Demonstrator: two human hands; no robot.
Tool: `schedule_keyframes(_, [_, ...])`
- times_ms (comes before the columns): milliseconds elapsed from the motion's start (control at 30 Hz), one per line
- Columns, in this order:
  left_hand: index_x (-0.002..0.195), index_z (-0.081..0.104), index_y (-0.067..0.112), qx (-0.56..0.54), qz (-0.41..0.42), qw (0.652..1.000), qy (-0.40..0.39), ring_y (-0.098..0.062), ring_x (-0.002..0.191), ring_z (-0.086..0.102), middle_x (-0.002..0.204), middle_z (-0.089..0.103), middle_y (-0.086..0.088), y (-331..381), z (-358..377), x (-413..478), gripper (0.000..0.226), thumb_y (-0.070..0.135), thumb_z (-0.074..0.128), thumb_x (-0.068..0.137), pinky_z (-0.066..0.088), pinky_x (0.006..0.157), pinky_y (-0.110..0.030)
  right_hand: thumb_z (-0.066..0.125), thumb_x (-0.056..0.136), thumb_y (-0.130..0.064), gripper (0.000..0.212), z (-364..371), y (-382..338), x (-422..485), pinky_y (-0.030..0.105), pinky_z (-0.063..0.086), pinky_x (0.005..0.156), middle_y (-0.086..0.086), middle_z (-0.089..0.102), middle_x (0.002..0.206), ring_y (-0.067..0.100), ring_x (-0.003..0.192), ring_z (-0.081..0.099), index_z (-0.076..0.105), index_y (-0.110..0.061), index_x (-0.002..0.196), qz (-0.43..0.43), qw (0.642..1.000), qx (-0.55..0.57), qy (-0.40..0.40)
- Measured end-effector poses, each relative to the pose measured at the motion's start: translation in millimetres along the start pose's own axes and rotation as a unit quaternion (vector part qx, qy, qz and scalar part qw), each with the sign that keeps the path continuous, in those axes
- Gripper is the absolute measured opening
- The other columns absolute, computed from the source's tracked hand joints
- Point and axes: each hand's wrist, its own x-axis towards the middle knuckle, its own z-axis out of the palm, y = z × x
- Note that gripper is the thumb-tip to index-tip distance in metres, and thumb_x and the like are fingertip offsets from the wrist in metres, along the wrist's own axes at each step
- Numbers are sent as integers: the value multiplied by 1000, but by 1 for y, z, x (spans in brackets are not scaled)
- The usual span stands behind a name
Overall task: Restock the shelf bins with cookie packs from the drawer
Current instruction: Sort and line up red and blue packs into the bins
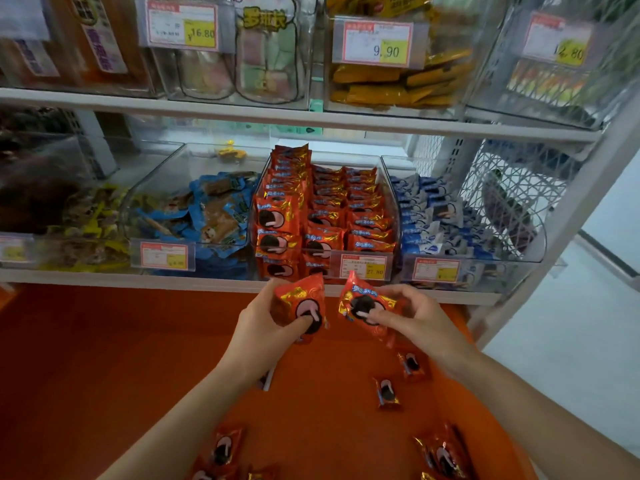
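Straight ahead, a white store shelf [242, 114] carries a row of clear plastic bins, and below it an open orange drawer [329, 410] fills the lower half of the view. The middle bin [396, 216] holds red cookie packs standing on edge in three neat columns, faces forward; the left column rises higher than the other two. A bin of blue snack bags [207, 209] sits to its left and a bin of blue-and-white packs [433, 216] to its right.

Both hands hover just in front of the middle bin, above the drawer. The left hand [263, 317] grips one red pack [301, 299], thumb pressed on its face and fingers curled behind. The right hand [415, 313] pinches a second red pack [363, 303] between thumb and fingertips, tilted. A few loose packs [388, 393] lie scattered on the drawer floor.

The step in hand looks like carrying this pair into the bin. To do it well, each pack likely needs lifting over the front lip — above the price label [363, 266] — then turning upright, printed side forward, and slotting into the lower right-hand columns so the rows stay even. Placing one at a time would probably avoid toppling the packs already standing.
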Motion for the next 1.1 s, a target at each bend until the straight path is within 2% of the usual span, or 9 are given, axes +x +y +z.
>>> schedule_keyframes(133, [101,50,26,-12,43,998,42,-18,71,66,90,66,4,20,-11,28,35,12,74,80,56,61,-32,71,82,-24,38,-5,-26,22,13,50,57,-3,65,98,2,63,65,55,-24,116,-94,993,-37,67])
schedule_keyframes(200, [101,51,26,-9,79,995,68,-12,73,66,92,65,7,30,-19,46,36,12,75,79,57,62,-27,70,83,-23,37,-6,-38,43,12,50,60,-6,63,103,1,76,64,53,-24,116,-130,985,-40,104])
schedule_keyframes(300, [98,52,34,-5,129,987,96,-3,77,65,92,64,12,47,-30,76,35,15,75,79,56,64,-21,68,86,-25,36,-5,-54,84,13,50,76,-13,58,105,-3,91,58,50,-25,117,-175,971,-73,146])
schedule_keyframes(400, [90,49,41,-22,156,980,125,-2,78,64,89,63,13,59,-37,107,34,17,73,81,55,68,-21,64,90,-20,39,-3,-67,133,0,40,69,-9,53,108,-2,89,53,49,-15,126,-194,961,-100,172])
schedule_keyframes(567, [92,51,38,-58,171,971,158,-2,85,63,92,64,12,56,-43,155,32,21,75,79,55,76,-26,64,91,-15,23,-4,-79,212,7,35,62,-2,57,99,12,93,53,56,-9,112,-199,943,-161,212])
schedule_keyframes(667, [103,53,27,-58,157,973,161,-3,86,63,95,64,11,45,-43,180,35,22,77,78,54,75,-23,59,91,-10,25,-2,-78,248,22,39,80,7,58,111,20,103,54,54,-7,116,-193,928,-218,231])
schedule_keyframes(767, [104,52,25,-68,152,973,161,-1,85,62,93,63,12,38,-43,195,36,22,76,79,51,71,-17,51,93,-4,27,3,-79,276,16,28,75,15,51,122,26,113,49,50,-4,120,-186,916,-258,245])
schedule_keyframes(900, [107,53,23,-54,159,974,155,1,84,62,94,63,12,34,-42,205,36,25,76,80,49,66,-11,50,94,-3,30,6,-88,304,20,30,81,18,46,127,28,116,47,47,-5,124,-163,916,-255,263])
schedule_keyframes(1100, [112,55,20,-45,164,974,151,-1,86,62,97,64,9,24,-42,208,39,26,75,80,51,71,-14,58,90,-7,29,9,-93,337,28,40,91,19,53,125,32,116,52,51,-7,118,-164,925,-291,182])
